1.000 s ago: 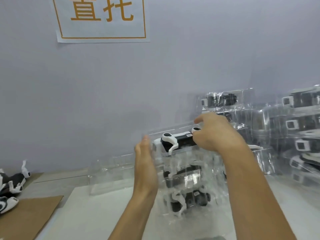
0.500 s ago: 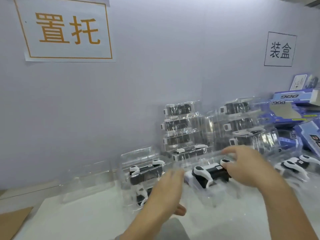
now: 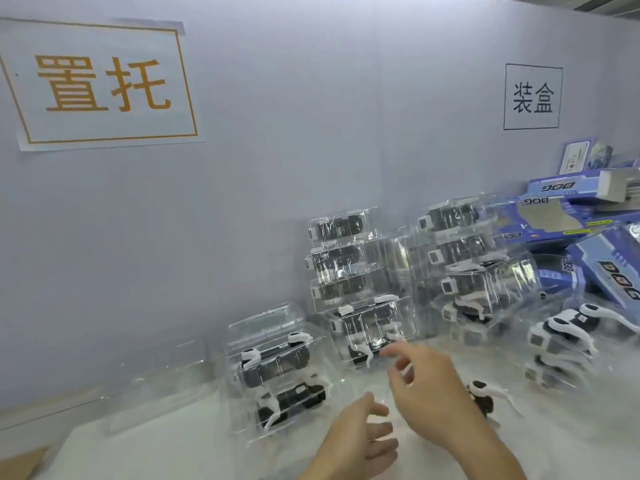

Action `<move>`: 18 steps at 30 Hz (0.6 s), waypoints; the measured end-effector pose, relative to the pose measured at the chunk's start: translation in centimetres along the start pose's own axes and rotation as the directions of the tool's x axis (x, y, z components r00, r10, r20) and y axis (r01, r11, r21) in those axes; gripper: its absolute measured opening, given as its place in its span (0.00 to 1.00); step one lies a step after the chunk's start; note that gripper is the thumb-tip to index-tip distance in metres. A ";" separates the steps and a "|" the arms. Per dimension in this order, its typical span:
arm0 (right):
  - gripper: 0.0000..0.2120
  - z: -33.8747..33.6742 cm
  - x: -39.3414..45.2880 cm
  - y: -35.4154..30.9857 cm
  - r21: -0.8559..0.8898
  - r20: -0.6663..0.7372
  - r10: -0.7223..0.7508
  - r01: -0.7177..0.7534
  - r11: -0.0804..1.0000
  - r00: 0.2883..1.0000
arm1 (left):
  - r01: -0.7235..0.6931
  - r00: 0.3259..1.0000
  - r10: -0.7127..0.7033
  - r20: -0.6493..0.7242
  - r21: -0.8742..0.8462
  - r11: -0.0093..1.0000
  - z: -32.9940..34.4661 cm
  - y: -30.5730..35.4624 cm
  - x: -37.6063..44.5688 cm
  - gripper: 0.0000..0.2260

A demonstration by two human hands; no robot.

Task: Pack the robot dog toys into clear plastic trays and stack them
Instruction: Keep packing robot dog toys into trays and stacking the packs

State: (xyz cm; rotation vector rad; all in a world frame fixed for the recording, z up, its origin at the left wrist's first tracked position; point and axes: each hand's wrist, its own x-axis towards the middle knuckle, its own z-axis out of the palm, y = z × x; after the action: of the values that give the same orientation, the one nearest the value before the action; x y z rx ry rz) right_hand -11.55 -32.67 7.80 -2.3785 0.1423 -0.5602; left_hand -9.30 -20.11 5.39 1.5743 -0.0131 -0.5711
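Black-and-white robot dog toys sit in clear plastic trays. A short stack of two packed trays stands left of my hands. Against the wall rises a taller stack, with another stack to its right. One packed tray lies low on the white table, partly hidden behind my right hand. That hand hovers with spread, blurred fingers and holds nothing. My left hand is just below it, fingers relaxed and empty.
More packed trays sit at the right, with blue "DOG" boxes piled behind them. Empty clear trays stand at the left by the wall. A brown cardboard sheet shows at the bottom left corner.
The top tray came off the short stack and went right between both hands. It now lies on the table and both hands have let go. The view swung right.
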 end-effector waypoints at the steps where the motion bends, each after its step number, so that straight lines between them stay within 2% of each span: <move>1: 0.11 0.9 -0.1 -0.2 0.000 0.054 -0.019 0.019 1.000 0.998 | -0.035 0.999 0.035 0.013 -0.003 0.999 -0.7 0.3 -0.6 0.10; 3: 0.13 2.2 -0.4 -0.3 -0.046 0.137 -0.012 0.018 0.999 0.991 | -0.150 0.984 0.157 -0.088 0.079 0.985 -2.4 0.6 -1.5 0.08; 5: 0.16 2.9 -0.5 -0.2 -0.132 0.152 0.022 -0.002 0.991 0.988 | -0.339 0.903 0.389 -0.183 0.253 0.906 -4.9 1.1 -2.1 0.09; 6: 0.17 3.1 -0.5 -0.2 -0.155 0.141 0.035 -0.013 0.988 0.989 | -0.418 0.839 0.503 -0.208 0.345 0.840 -6.3 1.5 -2.4 0.10; 8: 0.18 3.0 -0.4 -0.1 -0.168 0.108 0.066 -0.048 0.985 0.992 | -0.521 0.638 0.727 -0.252 0.553 0.650 -9.0 2.4 -2.8 0.11; 9: 0.18 2.9 -0.3 0.0 -0.182 0.093 0.081 -0.063 0.981 0.992 | -0.536 0.533 0.812 -0.240 0.646 0.543 -10.1 3.0 -2.9 0.12; 10: 0.18 2.8 -0.3 0.1 -0.205 0.082 0.094 -0.076 0.976 0.992 | -0.511 0.454 0.863 -0.219 0.730 0.454 -11.1 3.5 -2.9 0.13; 11: 0.18 2.7 -0.2 0.2 -0.227 0.070 0.102 -0.084 0.970 0.992 | -0.447 0.424 0.881 -0.209 0.798 0.404 -12.0 3.9 -2.6 0.14; 12: 0.18 2.7 -0.2 0.2 -0.249 0.060 0.110 -0.092 0.964 0.992 | -0.359 0.456 0.864 -0.215 0.844 0.399 -13.0 4.1 -2.1 0.16; 14: 0.19 2.7 -0.3 0.2 -0.294 0.050 0.121 -0.101 0.950 0.991 | -0.196 0.662 0.712 -0.234 0.863 0.466 -14.6 4.2 -1.1 0.26; 15: 0.18 2.8 -0.3 0.2 -0.306 0.048 0.126 -0.106 0.946 0.991 | -0.164 0.747 0.627 -0.224 0.851 0.499 -15.1 3.9 -0.6 0.30; 16: 0.18 2.9 -0.3 0.2 -0.311 0.052 0.130 -0.108 0.944 0.990 | -0.160 0.792 0.576 -0.203 0.841 0.517 -15.5 3.5 -0.3 0.32; 18: 0.18 3.1 -0.2 0.0 -0.300 0.053 0.124 -0.102 0.948 0.991 | -0.206 0.788 0.592 -0.168 0.835 0.511 -15.6 2.6 0.2 0.29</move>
State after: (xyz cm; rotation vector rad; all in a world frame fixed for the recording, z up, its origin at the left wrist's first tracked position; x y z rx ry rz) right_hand -10.42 -30.72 5.64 -2.6572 0.3515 -0.4227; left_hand -2.67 -5.94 7.40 2.4495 -0.3459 0.2729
